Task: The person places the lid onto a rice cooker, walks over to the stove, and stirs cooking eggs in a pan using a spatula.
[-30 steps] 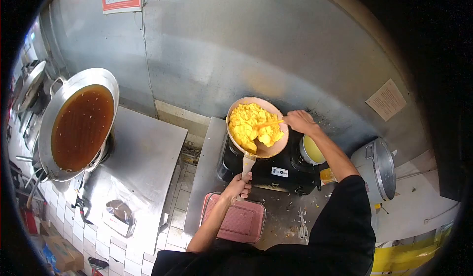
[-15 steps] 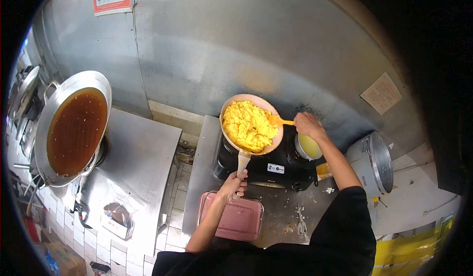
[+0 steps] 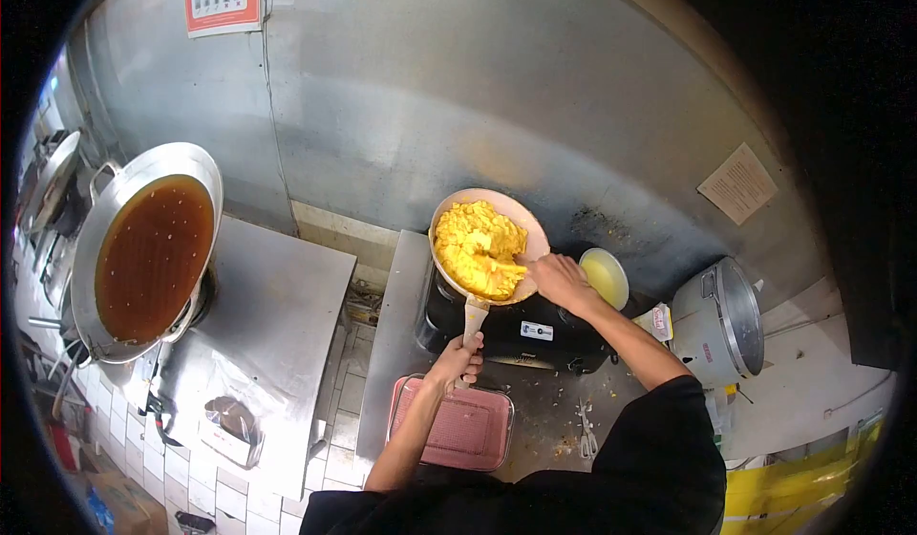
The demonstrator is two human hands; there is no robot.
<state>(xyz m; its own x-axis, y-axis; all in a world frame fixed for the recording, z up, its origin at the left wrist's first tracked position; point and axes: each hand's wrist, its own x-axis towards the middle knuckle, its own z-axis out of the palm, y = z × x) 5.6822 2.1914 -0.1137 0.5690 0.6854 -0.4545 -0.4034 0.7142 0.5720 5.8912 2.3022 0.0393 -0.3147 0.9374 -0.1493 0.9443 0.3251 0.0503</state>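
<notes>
My left hand (image 3: 457, 363) is wrapped round the pale handle of a frying pan (image 3: 537, 239), which sits on a black gas stove (image 3: 516, 344). Yellow scrambled eggs (image 3: 475, 248) fill the left and lower part of the pan, and bare pan shows along its right side. Over the pan's right rim, my right hand (image 3: 564, 282) is closed on an orange spatula (image 3: 519, 270). The spatula's head is down among the eggs and hard to pick out. Right of my right hand stands a bowl (image 3: 606, 277) with pale yellow liquid.
A large wok (image 3: 205, 167) of brown liquid stands at the left beside a steel table (image 3: 277, 267). Below the stove lies a pink tray (image 3: 458, 430), with scissors (image 3: 586, 435) to its right. A big metal pot (image 3: 716, 325) stands at the right, against the wall.
My right hand has moved left and down, over the pan's rim, with the spatula. The eggs are pushed together leftward, baring the pan's right side. My left hand keeps its hold.
</notes>
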